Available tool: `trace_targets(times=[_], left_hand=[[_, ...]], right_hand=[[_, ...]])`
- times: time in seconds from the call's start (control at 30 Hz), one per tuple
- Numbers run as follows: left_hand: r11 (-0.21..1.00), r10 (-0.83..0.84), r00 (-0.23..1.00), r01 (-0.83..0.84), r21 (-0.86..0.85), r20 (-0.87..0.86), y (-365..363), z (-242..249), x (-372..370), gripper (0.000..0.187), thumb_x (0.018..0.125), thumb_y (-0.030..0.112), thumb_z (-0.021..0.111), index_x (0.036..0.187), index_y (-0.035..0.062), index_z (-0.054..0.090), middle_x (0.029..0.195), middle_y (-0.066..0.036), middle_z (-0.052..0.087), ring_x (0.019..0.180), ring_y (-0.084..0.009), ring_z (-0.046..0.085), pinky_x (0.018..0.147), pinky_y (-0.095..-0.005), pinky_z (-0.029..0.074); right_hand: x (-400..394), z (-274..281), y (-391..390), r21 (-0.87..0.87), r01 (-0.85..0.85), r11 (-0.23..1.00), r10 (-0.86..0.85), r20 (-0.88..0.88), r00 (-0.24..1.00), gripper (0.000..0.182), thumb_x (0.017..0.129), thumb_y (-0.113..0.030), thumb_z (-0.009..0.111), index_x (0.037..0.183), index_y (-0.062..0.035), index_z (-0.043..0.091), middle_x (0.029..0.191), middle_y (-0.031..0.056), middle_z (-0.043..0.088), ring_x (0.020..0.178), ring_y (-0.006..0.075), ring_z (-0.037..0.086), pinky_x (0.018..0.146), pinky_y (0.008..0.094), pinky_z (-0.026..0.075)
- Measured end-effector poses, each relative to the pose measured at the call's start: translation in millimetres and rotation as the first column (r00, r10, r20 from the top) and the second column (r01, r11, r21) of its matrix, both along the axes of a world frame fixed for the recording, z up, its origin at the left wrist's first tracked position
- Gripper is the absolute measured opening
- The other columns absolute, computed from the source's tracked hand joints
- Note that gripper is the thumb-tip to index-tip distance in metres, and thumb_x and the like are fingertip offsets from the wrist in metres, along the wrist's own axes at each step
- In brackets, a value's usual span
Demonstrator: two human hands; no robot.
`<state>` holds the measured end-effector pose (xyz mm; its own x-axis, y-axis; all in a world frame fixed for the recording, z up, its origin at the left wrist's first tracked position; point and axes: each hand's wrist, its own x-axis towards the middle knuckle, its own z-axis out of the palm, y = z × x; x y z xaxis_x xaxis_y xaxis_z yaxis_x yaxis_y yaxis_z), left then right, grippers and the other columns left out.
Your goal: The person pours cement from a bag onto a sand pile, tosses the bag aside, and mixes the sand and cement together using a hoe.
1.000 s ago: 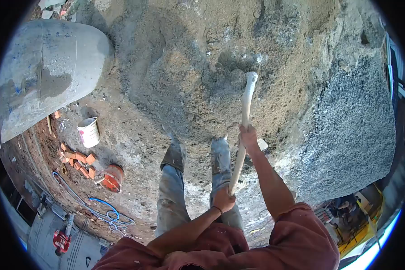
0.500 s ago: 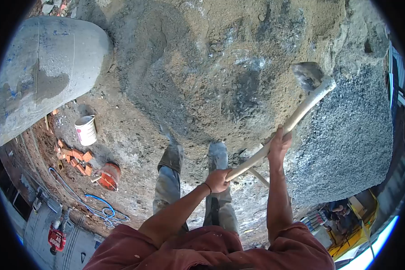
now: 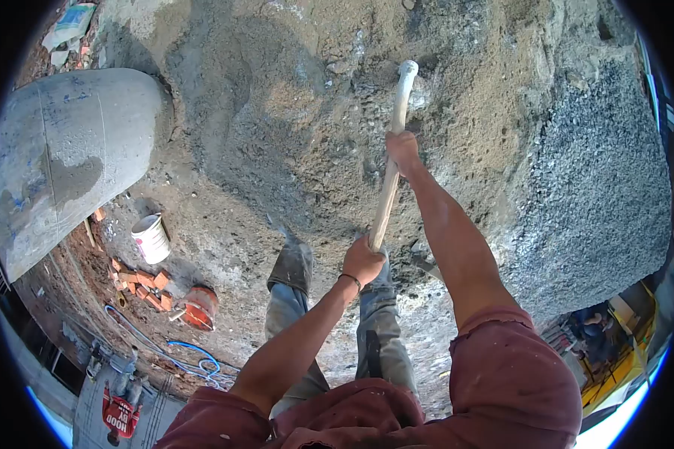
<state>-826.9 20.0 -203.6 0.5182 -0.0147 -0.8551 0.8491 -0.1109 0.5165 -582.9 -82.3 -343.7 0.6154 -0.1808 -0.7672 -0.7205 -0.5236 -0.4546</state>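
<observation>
A long wooden handle (image 3: 386, 203) slants up from my legs over a heap of damp sandy mix (image 3: 299, 112). Near its lower end my left hand (image 3: 364, 260) is wrapped round it, a dark band on the wrist. Farther up, my right hand (image 3: 403, 152) grips the same handle, just below its pale, rounded top end. The metal blade of the tool cannot be made out in this view.
Grey gravel (image 3: 591, 194) is piled at the right. A big concrete cylinder (image 3: 90, 135) lies at the left, near a white bucket (image 3: 151, 239), broken bricks (image 3: 146, 283), an orange bucket (image 3: 200, 307) and a blue hose (image 3: 202, 365). A person in red (image 3: 121, 415) is at the lower left.
The tool's top end has swung from the right to the middle, over the mix, and the handle is steeper. My right hand has moved up and left. The blade has gone out of sight.
</observation>
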Motion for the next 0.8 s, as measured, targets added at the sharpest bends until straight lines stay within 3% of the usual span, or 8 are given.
trace_targets(times=[0.03, 0.07, 0.2, 0.27, 0.37, 0.47, 0.6, 0.8], left_hand=[[0.997, -0.058, 0.996, 0.054, -0.056, -0.063, 3, 33, -2, 0.035, 0.08, 0.009, 0.068, 0.112, -0.0033, 0.063, 0.088, -0.017, 0.068, 0.081, -0.0291, 0.068, 0.073, -0.0401, 0.054], [0.989, -0.116, 0.986, 0.103, -0.109, -0.12, 5, 67, 0, 0.039, 0.081, 0.014, 0.067, 0.114, -0.0037, 0.061, 0.095, -0.026, 0.07, 0.09, -0.0408, 0.07, 0.08, -0.0462, 0.056], [0.947, -0.312, 0.94, 0.298, -0.115, -0.136, -34, 184, 21, 0.041, 0.083, 0.016, 0.068, 0.116, -0.0046, 0.055, 0.094, -0.03, 0.07, 0.094, -0.046, 0.07, 0.082, -0.051, 0.055], [0.903, -0.424, 0.898, 0.411, -0.121, -0.117, -35, 219, 11, 0.046, 0.082, 0.017, 0.069, 0.119, -0.0058, 0.054, 0.094, -0.031, 0.07, 0.093, -0.0471, 0.069, 0.084, -0.0521, 0.054], [0.903, -0.41, 0.912, 0.4, -0.156, -0.036, 3, 244, -35, 0.048, 0.081, 0.02, 0.07, 0.121, -0.0023, 0.055, 0.091, -0.028, 0.07, 0.089, -0.0462, 0.069, 0.081, -0.0517, 0.054], [0.836, -0.524, 0.852, 0.517, -0.186, 0.014, 62, 221, -66, 0.041, 0.082, 0.019, 0.069, 0.118, 0.004, 0.059, 0.09, -0.025, 0.071, 0.087, -0.046, 0.069, 0.079, -0.0549, 0.054], [0.705, -0.705, 0.699, 0.708, 0.02, 0.122, 107, 130, -98, 0.043, 0.08, 0.02, 0.072, 0.12, 0.0112, 0.06, 0.089, -0.018, 0.072, 0.085, -0.04, 0.07, 0.075, -0.0529, 0.055], [0.775, -0.63, 0.705, 0.594, 0.215, 0.326, 98, 47, -69, 0.037, 0.078, 0.018, 0.075, 0.112, 0.0114, 0.062, 0.088, -0.015, 0.071, 0.082, -0.0389, 0.07, 0.072, -0.0492, 0.055]], right_hand=[[-23, -17, -9, 0.078, -0.014, 0.997, 0.015, -0.016, 1.0, 0.039, 0.091, -0.027, 0.061, 0.099, 0.0112, 0.063, 0.076, 0.0208, 0.068, 0.058, 0.0281, 0.068, 0.053, 0.0422, 0.055], [-27, 27, -13, 0.124, 0.076, 0.989, -0.068, -0.074, 0.995, 0.037, 0.093, -0.028, 0.062, 0.098, 0.0088, 0.062, 0.073, 0.0174, 0.065, 0.055, 0.0263, 0.065, 0.051, 0.0416, 0.054], [-44, 149, -47, 0.136, 0.296, 0.945, -0.248, -0.287, 0.925, 0.031, 0.1, -0.033, 0.066, 0.09, -0.0049, 0.056, 0.067, 0.0056, 0.055, 0.048, 0.0185, 0.053, 0.044, 0.0364, 0.047], [-64, 184, -59, 0.122, 0.36, 0.925, -0.309, -0.309, 0.899, 0.03, 0.1, -0.034, 0.065, 0.092, -0.0066, 0.055, 0.067, 0.0045, 0.055, 0.048, 0.0169, 0.053, 0.043, 0.0349, 0.047], [-104, 233, -51, 0.074, 0.453, 0.888, -0.421, -0.264, 0.868, 0.028, 0.1, -0.033, 0.065, 0.098, -0.0069, 0.053, 0.066, 0.0041, 0.053, 0.048, 0.0161, 0.054, 0.043, 0.0346, 0.048], [-151, 243, -35, 0.07, 0.531, 0.844, -0.523, -0.112, 0.845, 0.03, 0.1, -0.032, 0.065, 0.102, -0.0058, 0.05, 0.068, 0.006, 0.053, 0.049, 0.0183, 0.055, 0.042, 0.0358, 0.048], [-178, 214, -11, 0.016, 0.68, 0.733, -0.681, 0.011, 0.733, 0.037, 0.102, -0.029, 0.06, 0.112, 0.0018, 0.04, 0.071, 0.0133, 0.056, 0.044, 0.0235, 0.058, 0.038, 0.038, 0.048], [-140, 237, -6, 0.107, 0.584, 0.805, -0.578, 0.365, 0.73, 0.039, 0.105, -0.032, 0.056, 0.112, 0.0028, 0.04, 0.072, 0.0124, 0.056, 0.046, 0.0216, 0.059, 0.041, 0.0352, 0.05]])
